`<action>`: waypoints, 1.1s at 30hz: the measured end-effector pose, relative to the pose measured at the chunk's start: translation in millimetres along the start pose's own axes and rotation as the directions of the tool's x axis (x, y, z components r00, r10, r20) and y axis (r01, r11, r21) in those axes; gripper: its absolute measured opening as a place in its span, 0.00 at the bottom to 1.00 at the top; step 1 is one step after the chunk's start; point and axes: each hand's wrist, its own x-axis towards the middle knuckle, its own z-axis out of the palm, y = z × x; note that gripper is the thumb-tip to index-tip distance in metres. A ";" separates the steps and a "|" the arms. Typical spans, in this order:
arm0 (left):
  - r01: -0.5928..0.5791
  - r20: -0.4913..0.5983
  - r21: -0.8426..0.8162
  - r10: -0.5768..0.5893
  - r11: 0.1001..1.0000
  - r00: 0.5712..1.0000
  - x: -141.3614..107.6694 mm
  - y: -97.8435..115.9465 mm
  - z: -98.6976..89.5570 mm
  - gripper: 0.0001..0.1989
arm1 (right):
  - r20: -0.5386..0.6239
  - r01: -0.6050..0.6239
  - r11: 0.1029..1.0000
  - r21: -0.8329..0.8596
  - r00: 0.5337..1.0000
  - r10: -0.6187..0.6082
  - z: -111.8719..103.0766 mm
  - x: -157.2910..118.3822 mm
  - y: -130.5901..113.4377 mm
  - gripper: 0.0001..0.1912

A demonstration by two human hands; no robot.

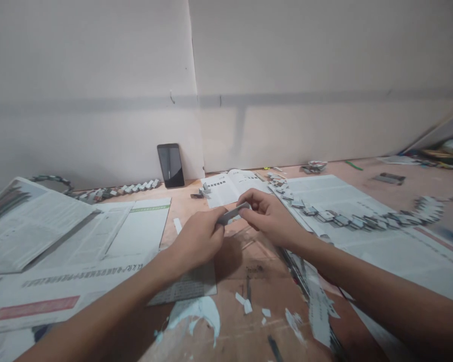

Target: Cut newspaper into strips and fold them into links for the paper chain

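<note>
A narrow folded paper strip (232, 213) is held up between my two hands, above the wooden table. My left hand (201, 234) pinches its near left end between thumb and fingers. At the far right end, my right hand (265, 213) closes thumb and fingertips on the same strip. Just behind the hands lies a white booklet (226, 187) with printed characters. To the right, a zigzag chain of folded paper (357, 221) curves over newspaper sheets (324, 193).
A dark phone (170, 166) leans upright against the white wall (98, 75). Newspapers (79, 276) cover the left side, with another folded paper chain (136, 188) behind them. Paper scraps (245, 302) and cut strips (317, 306) lie in front. A green strip (354, 165) sits at the back right.
</note>
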 end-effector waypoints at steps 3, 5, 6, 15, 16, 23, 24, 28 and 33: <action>-0.020 -0.025 0.063 0.022 0.998 0.999 -1.6 0.7 0.0 0.08 | 0.082 -0.150 0.952 0.266 0.988 0.133 1.4 -0.2 -1.1 0.03; -0.033 -0.032 0.047 0.034 0.998 0.999 -2.5 0.6 -0.2 0.06 | 0.117 -0.189 0.895 0.404 0.981 0.154 1.0 0.0 -2.2 0.06; -0.039 -0.032 0.028 0.040 0.999 0.999 -2.7 0.7 -0.6 0.07 | 0.127 -0.192 0.872 0.450 0.980 0.150 0.5 0.1 -2.9 0.08; -0.065 0.011 -0.339 0.074 0.939 0.997 -3.7 3.2 0.7 0.18 | 0.027 -0.026 0.902 0.431 1.000 0.016 -0.2 1.2 -5.7 0.12; -0.054 0.017 -0.374 0.065 0.926 0.998 -4.3 3.3 2.0 0.19 | 0.022 -0.020 0.908 0.417 1.000 0.012 0.2 1.0 -5.7 0.11; 0.026 0.037 -0.480 -0.010 0.877 0.999 -7.3 4.2 9.9 0.18 | -0.022 0.001 0.927 0.376 1.000 0.008 1.8 -1.0 -5.7 0.09; 0.027 0.033 -0.492 -0.012 0.870 0.999 -7.5 4.5 10.8 0.18 | -0.027 -0.005 0.929 0.371 0.999 0.016 1.8 -1.0 -5.6 0.09; 0.045 0.047 -0.537 -0.023 0.842 0.999 -8.0 4.9 14.6 0.18 | -0.033 0.002 0.929 0.370 0.999 0.011 1.5 -0.8 -4.8 0.09; 0.052 0.046 -0.578 -0.031 0.814 0.998 -8.1 2.4 20.3 0.17 | -0.042 -0.004 0.929 0.370 0.999 0.021 1.6 -2.6 -5.5 0.08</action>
